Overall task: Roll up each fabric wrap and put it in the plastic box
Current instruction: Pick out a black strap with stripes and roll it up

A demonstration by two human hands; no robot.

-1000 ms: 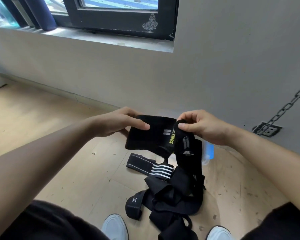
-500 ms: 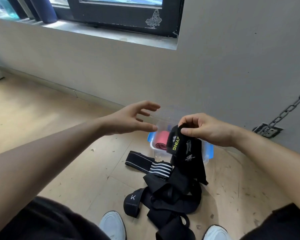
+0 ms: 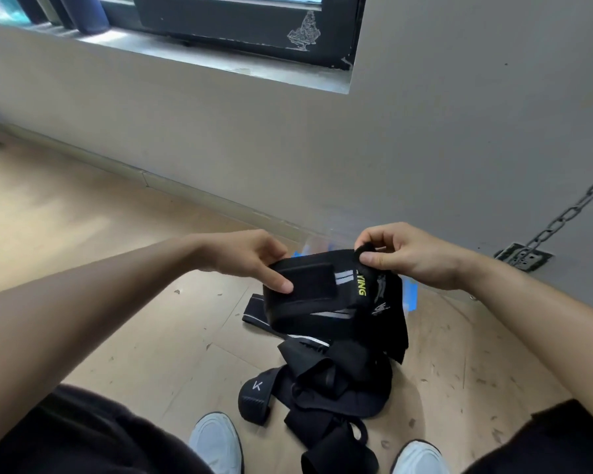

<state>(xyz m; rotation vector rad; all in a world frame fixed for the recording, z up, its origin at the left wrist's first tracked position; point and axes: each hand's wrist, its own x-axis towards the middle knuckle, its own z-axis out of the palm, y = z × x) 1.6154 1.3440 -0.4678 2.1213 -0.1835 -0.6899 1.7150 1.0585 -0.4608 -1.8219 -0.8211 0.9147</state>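
Left hand (image 3: 247, 265): half a second ago you had it off the cloth, fingers spread above the box. Now it is back on the black fabric wrap (image 3: 305, 302). The thumb lies flat on the front of the rectangular patch at the left end and the fingers are tucked behind, so the grip is closed on the wrap.

Right hand (image 3: 411, 258): no change. Thumb and forefinger still pinch the folded top edge at the right end, just above the yellow lettering, and the grip is closed on the same wrap.

Wrap: it is held in the air between your two hands and stretched across roughly level, where before it hung bunched from the right hand alone. A loose tail drops from the right end towards the floor.

Clear plastic box (image 3: 410, 295): it sits on the wooden floor (image 3: 117, 268) against the grey wall (image 3: 425, 131), directly behind the wrap. Most of it is now covered and only the blue latches show at either side. The pink roll seen in it earlier is hidden.

Heap of black wraps (image 3: 336, 381): it lies on the floor below your hands, unrolled and unchanged. A striped band (image 3: 255, 311) pokes out at its left.

White shoes (image 3: 216, 439) are at the bottom edge, and a metal chain (image 3: 562, 217) is on the wall at far right.
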